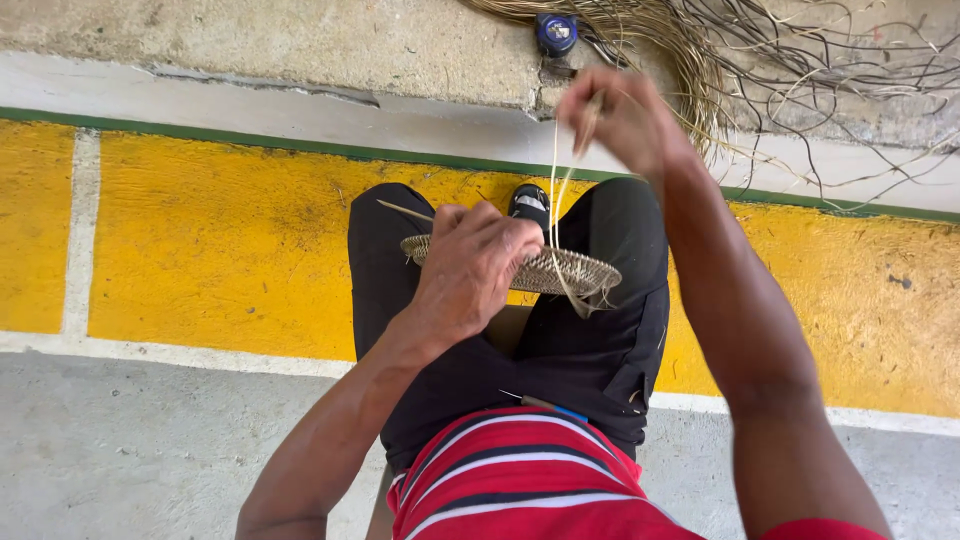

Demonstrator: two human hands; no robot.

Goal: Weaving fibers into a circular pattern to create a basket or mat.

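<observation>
My left hand grips a flat round woven disc of pale straw, held edge-on over my knees in black trousers. My right hand is raised above it and pinches a thin pale fibre strand that runs down to the disc, pulled taut. A loose strand end sticks out to the left of the disc. A thin tool with a blue handle lies on my lap near my red striped shirt.
A heap of dry straw and dark fibres lies on the concrete ledge at top right, beside a small blue bottle cap. The floor below is painted yellow with white lines and a green stripe; grey concrete is nearest me.
</observation>
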